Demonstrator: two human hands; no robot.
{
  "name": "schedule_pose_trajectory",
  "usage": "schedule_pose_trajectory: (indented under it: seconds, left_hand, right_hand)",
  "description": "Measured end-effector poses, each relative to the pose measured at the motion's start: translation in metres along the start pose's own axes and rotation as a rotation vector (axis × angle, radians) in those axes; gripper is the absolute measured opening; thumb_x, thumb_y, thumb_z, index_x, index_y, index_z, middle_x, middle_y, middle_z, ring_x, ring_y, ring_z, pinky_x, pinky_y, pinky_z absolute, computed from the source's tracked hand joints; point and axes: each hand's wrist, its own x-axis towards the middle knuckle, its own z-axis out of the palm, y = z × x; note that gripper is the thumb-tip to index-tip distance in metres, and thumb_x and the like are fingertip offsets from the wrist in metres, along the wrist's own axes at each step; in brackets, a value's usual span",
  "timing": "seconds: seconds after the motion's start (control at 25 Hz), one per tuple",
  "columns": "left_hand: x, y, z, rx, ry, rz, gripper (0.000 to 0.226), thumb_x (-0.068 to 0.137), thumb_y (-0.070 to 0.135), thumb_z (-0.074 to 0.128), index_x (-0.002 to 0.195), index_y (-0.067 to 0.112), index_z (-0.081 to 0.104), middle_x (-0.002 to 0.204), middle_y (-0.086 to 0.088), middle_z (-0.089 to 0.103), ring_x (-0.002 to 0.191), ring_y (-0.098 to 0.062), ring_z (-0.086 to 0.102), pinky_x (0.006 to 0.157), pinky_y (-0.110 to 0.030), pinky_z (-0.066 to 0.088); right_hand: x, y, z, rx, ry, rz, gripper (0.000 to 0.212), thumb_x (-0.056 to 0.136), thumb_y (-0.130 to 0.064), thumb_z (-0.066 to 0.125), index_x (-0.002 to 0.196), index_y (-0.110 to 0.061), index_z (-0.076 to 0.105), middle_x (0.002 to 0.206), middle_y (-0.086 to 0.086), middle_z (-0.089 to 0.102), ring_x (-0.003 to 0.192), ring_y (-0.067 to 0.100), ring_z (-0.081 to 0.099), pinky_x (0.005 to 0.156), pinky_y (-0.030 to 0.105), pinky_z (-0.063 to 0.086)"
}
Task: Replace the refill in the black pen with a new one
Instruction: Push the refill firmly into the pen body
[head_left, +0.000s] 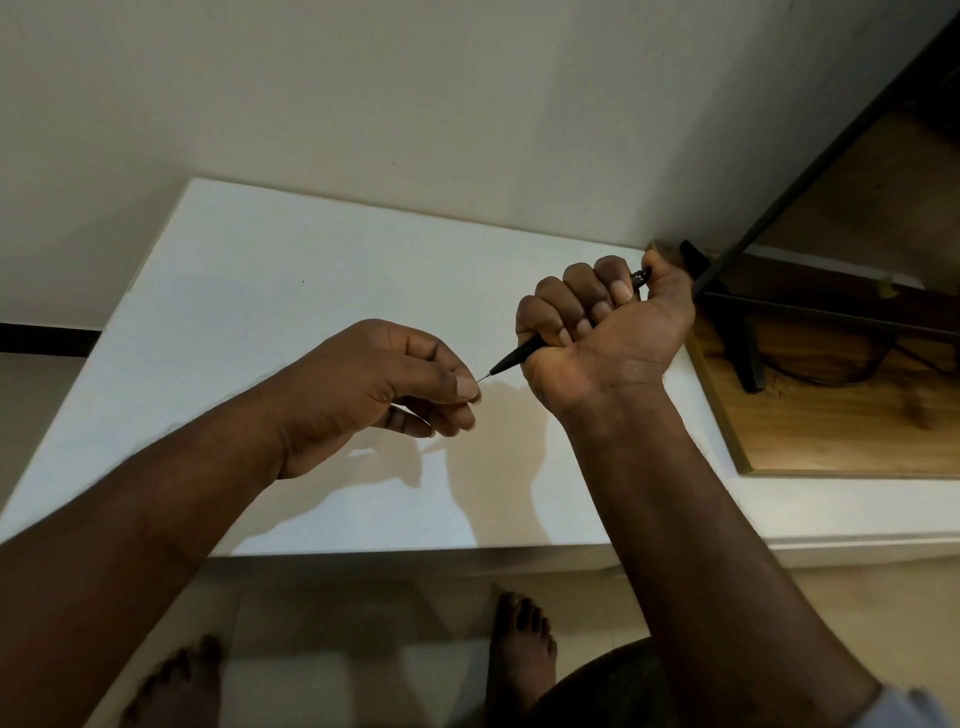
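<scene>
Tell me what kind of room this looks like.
Likely a room in a home: a white counter against a bare wall, a wooden tabletop beside it, and bare feet on a tiled floor.

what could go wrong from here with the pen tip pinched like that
The left hand pinches only the thin refill tip poking from the black pen, so the grip may slip or the tip may bend. The right hand holds the pen in a fist, so a sudden release could jerk the hands apart.
</scene>
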Motion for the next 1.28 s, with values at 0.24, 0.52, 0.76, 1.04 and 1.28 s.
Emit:
schedule_pose_trajectory:
  seconds: [0.24,0.52,0.76,1.04,1.28]
  left_hand:
    - [0.001,-0.001,-0.001,0.003,-0.005,0.01,0.01,0.088,0.025,0.075,0.087,0.017,0.081,0.091,-0.01,0.082,0.082,-0.019,0.077,0.078,-0.034,0.054]
    - [0.002,-0.002,-0.002,0.011,-0.01,0.014,0.01,0.088,0.026,0.075,0.087,0.018,0.081,0.091,-0.01,0.082,0.083,-0.019,0.077,0.079,-0.036,0.054]
    - [0.002,-0.002,-0.003,0.019,-0.027,0.024,0.021,0.083,0.037,0.076,0.091,0.018,0.081,0.094,-0.009,0.082,0.084,-0.018,0.077,0.078,-0.034,0.055]
    - [0.003,-0.004,-0.006,-0.023,0.046,0.039,0.047,0.087,0.058,0.057,0.091,0.018,0.082,0.094,-0.01,0.082,0.082,-0.021,0.078,0.073,-0.031,0.059]
    - [-0.002,0.003,-0.015,0.241,0.008,0.068,0.039,0.068,0.06,0.084,0.091,0.028,0.08,0.092,0.004,0.082,0.085,-0.013,0.077,0.079,-0.034,0.057]
  right_hand:
    - [0.0,0.0,0.0,0.0,0.014,-0.003,0.046,0.093,-0.043,0.046,0.055,-0.02,0.034,0.051,-0.006,0.022,0.04,0.012,0.015,0.042,0.02,0.014]
    - [0.0,-0.001,0.0,-0.008,0.017,-0.01,0.046,0.094,-0.042,0.045,0.055,-0.02,0.034,0.052,-0.006,0.021,0.04,0.012,0.015,0.041,0.02,0.016]
    - [0.001,-0.002,-0.002,0.014,0.021,0.005,0.052,0.096,-0.048,0.046,0.055,-0.019,0.035,0.051,-0.006,0.022,0.04,0.012,0.016,0.041,0.02,0.016]
    - [0.001,-0.002,-0.005,0.047,0.016,0.024,0.066,0.098,-0.07,0.047,0.058,-0.018,0.037,0.053,-0.006,0.024,0.041,0.012,0.017,0.043,0.021,0.016]
    - [0.001,-0.003,-0.004,0.067,0.025,0.029,0.066,0.098,-0.069,0.046,0.058,-0.018,0.036,0.053,-0.006,0.023,0.041,0.012,0.017,0.043,0.022,0.016]
